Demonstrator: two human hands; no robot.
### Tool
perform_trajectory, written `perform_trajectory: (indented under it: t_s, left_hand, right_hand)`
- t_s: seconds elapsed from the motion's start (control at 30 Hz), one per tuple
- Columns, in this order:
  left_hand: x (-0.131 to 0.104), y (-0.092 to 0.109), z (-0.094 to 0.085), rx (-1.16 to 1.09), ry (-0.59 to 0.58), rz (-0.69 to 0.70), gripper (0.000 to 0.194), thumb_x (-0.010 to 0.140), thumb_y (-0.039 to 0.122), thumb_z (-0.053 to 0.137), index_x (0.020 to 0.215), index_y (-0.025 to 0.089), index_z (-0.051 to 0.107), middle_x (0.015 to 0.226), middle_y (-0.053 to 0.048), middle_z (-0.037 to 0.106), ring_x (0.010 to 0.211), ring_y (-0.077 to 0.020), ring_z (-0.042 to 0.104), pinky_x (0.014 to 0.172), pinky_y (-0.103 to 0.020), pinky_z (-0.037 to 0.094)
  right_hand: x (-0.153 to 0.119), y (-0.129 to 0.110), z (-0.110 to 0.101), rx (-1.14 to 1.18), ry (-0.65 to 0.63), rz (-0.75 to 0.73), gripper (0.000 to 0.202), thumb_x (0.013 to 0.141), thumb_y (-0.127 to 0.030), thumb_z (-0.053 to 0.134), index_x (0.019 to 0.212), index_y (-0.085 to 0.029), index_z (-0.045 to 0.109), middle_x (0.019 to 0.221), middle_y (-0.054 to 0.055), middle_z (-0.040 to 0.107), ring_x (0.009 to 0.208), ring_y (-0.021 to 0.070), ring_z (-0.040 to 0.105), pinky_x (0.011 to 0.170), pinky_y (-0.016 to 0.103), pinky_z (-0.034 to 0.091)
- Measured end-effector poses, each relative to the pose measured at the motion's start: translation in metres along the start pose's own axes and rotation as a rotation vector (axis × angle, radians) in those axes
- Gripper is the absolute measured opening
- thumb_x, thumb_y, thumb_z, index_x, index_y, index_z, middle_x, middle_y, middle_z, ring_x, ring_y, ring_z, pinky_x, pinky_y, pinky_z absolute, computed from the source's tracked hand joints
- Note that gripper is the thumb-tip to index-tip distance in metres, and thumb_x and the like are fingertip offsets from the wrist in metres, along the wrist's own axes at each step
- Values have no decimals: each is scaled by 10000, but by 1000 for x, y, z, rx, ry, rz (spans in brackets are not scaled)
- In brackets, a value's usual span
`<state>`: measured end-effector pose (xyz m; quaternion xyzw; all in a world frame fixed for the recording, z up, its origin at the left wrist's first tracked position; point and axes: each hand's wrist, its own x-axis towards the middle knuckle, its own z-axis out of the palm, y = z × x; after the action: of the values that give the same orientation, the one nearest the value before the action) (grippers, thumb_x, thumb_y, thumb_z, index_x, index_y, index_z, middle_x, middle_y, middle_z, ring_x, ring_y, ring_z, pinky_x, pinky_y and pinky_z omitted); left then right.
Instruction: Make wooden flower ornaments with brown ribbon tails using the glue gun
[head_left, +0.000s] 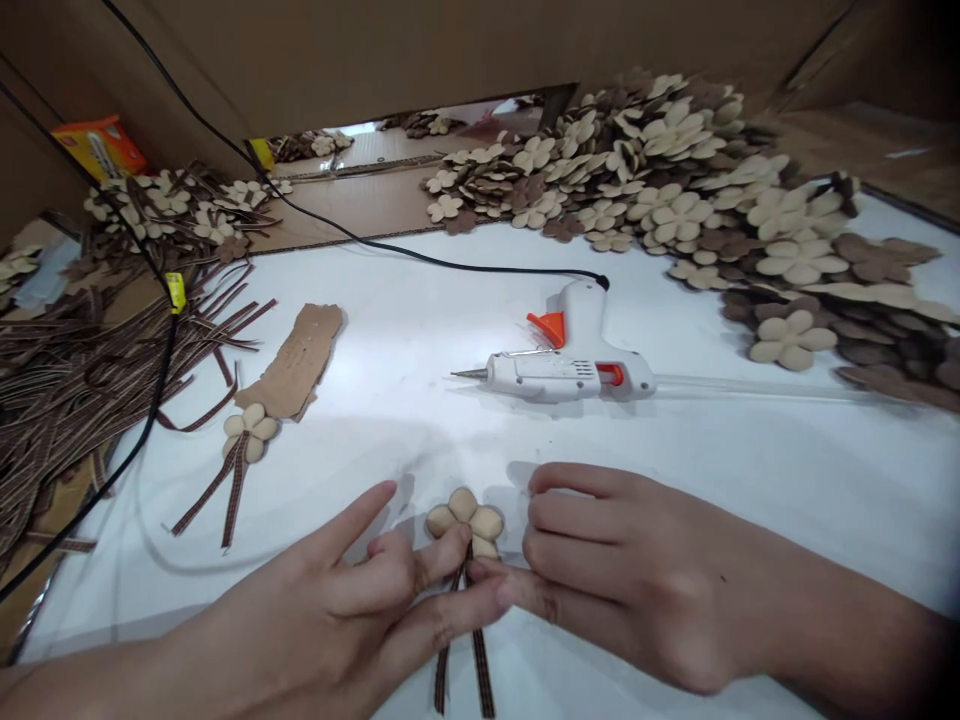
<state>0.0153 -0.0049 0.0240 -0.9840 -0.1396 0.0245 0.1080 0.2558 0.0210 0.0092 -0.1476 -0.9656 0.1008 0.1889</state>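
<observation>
A beige fabric flower (463, 507) lies on the white table in front of me, with a dark plaid ribbon (482, 670) hanging from its middle in two tails. My left hand (375, 600) pinches the ribbon where it meets the flower, its index finger stretched out to the side. From the right, my right hand (637, 570) touches the same spot with thumb and fingertip, its other fingers curled. Beyond the hands rests a white glue gun (555, 372), nozzle pointing left. Another flower with ribbon tails (253, 432) lies to the left.
Torn brown cardboard (300, 360) lies at the left, near a heap of plaid ribbons (112, 360). Beige and brown flowers (675, 200) pile up at the back right. A black cord (450, 264) crosses the back to the glue gun. Cardboard walls (375, 60) enclose the far side.
</observation>
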Motion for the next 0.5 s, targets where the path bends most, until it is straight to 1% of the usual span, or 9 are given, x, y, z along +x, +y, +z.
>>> perform_trajectory:
  t_s: [0.1,0.17,0.3,0.43,0.5]
  left_hand:
    - [-1,5,1,7,-1,-33,576,859,237,471,1402,257,279,1349,-9,463,992,-160,464,986,-387,382]
    - [-1,8,2,9,-3,-54,608,857,265,477,1414,286,234,1358,-15,455,1035,-161,458,986,-390,373]
    - [-2,10,2,10,8,-64,596,875,256,459,1415,315,213,1343,-14,473,1092,-158,447,991,-392,351]
    - [-2,9,-3,-47,10,-95,591,885,213,457,1408,345,216,1312,-20,500,1058,-148,471,987,-373,340]
    - [-2,9,-7,-96,-12,-115,628,866,193,492,1394,397,220,1324,-17,483,993,-149,497,952,-363,358]
  right_hand:
    - [1,1,1,-49,31,-37,325,930,-123,336,772,-151,618,589,1,502,595,132,452,665,304,420]
    - [1,2,0,-97,25,-73,279,930,-139,354,876,-137,628,606,0,507,601,134,454,638,297,413]
    - [2,4,0,-157,20,-129,249,916,-146,379,937,-144,627,592,-7,495,579,136,433,558,280,369]
    - [1,7,1,-114,129,-145,283,876,-120,366,976,-134,630,534,-9,480,519,143,386,488,270,309]
    - [0,9,1,-74,187,-122,319,851,-97,348,992,-128,633,522,2,496,508,149,373,478,268,304]
